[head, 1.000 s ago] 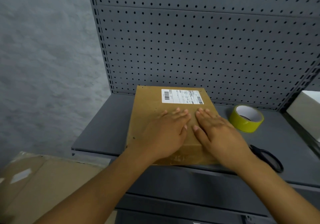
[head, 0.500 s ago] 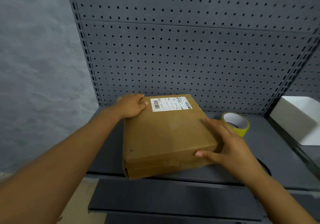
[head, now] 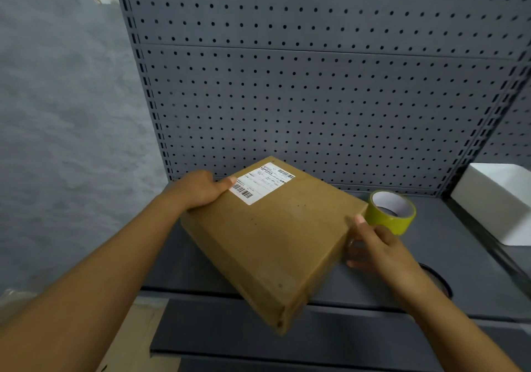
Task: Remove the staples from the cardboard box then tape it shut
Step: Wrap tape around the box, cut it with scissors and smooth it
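Two bare forearms are seen entering from the lower corners of the view, and no sleeve is worn on either as far as the frame reaches. The left hand (head: 198,189) and the right hand (head: 379,252) are ungloved. No watch, bracelet or band is seen at either wrist. A ring cannot be made out, since the right hand's fingers (head: 355,256) are blurred. Short, unpainted nails are shown on the left thumb and on the right thumb.
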The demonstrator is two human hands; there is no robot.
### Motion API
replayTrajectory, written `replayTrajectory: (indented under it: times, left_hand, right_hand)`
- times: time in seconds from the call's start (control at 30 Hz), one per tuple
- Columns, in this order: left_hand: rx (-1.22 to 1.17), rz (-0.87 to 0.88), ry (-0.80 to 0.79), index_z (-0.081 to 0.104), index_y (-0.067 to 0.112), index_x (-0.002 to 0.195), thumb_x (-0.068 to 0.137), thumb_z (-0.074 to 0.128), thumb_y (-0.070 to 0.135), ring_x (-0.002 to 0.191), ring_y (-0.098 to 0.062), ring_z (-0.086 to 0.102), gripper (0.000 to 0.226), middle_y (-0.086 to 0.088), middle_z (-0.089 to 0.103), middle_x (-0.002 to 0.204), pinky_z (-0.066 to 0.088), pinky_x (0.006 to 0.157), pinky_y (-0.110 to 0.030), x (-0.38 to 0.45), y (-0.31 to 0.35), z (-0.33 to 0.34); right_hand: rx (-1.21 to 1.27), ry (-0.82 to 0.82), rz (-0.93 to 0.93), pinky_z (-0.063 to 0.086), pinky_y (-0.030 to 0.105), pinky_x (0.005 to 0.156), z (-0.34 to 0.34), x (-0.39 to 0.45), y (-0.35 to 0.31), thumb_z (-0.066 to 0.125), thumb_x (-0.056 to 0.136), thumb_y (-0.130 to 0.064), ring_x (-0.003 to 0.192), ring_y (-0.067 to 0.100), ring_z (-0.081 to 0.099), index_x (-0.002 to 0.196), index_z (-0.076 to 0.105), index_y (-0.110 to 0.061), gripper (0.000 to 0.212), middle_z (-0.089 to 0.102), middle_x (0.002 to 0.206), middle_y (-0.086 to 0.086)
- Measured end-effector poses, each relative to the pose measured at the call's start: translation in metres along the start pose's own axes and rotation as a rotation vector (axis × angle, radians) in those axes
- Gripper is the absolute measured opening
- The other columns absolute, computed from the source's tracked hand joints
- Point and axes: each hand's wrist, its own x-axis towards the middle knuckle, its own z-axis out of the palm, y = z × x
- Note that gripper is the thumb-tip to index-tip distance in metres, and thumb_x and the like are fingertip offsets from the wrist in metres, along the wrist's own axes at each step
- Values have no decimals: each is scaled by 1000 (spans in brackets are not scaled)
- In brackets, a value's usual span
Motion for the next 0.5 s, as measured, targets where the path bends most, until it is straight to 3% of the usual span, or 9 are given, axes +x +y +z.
replayTrajectory:
  times: [0.1, 0.2, 0.3, 0.37, 0.43, 0.5]
  left_hand:
    - [-12, -10, -76, 56, 24, 116, 78, 25, 84, 103, -21, 58, 77, -2, 61, 116, 47, 84, -36, -9, -4, 0]
    - [-37, -20, -186, 45, 27, 139, 83, 21, 79, 124, -26, 51, 81, -3, 49, 141, 44, 92, -38, -20, -4, 1]
    - [-134, -52, -156, 50, 21, 135, 84, 32, 76, 109, -23, 59, 78, -4, 59, 129, 49, 92, -35, -25, -9, 3]
    - [-251, -64, -95, 48, 17, 134, 81, 46, 74, 95, -16, 61, 78, -2, 61, 122, 52, 84, -33, -26, -14, 9]
    - [-393, -49, -38, 38, 18, 141, 83, 56, 63, 96, -13, 56, 75, 3, 56, 129, 47, 81, -29, -32, -13, 15]
    - [-475, -25, 10, 23, 19, 148, 88, 60, 49, 109, -15, 51, 76, 6, 50, 132, 41, 88, -29, -39, -7, 20]
  right_hand:
    - [8, -132, -83, 49, 41, 98, 6, -2, -5, 54, 63, -81, 107, 10, 62, 115, 56, -34, 70, 64, 116, -11]
    - [-27, -224, -161, 49, 40, 99, 12, 5, -12, 69, 68, -68, 110, 9, 62, 129, 47, -39, 70, 60, 124, -14]
    - [-57, -241, -181, 50, 41, 98, 15, 20, -18, 76, 68, -58, 112, 15, 61, 135, 44, -38, 76, 55, 130, -8]
    - [-42, -277, -183, 48, 42, 101, 17, 30, -23, 73, 77, -47, 112, 14, 61, 138, 45, -33, 68, 56, 130, -11]
    - [-68, -270, -175, 46, 43, 103, 20, 41, -25, 71, 76, -50, 115, 13, 60, 139, 45, -33, 70, 56, 132, -12]
    - [-105, -278, -174, 45, 44, 104, 26, 54, -27, 67, 79, -48, 117, 15, 58, 139, 46, -33, 65, 55, 135, -10]
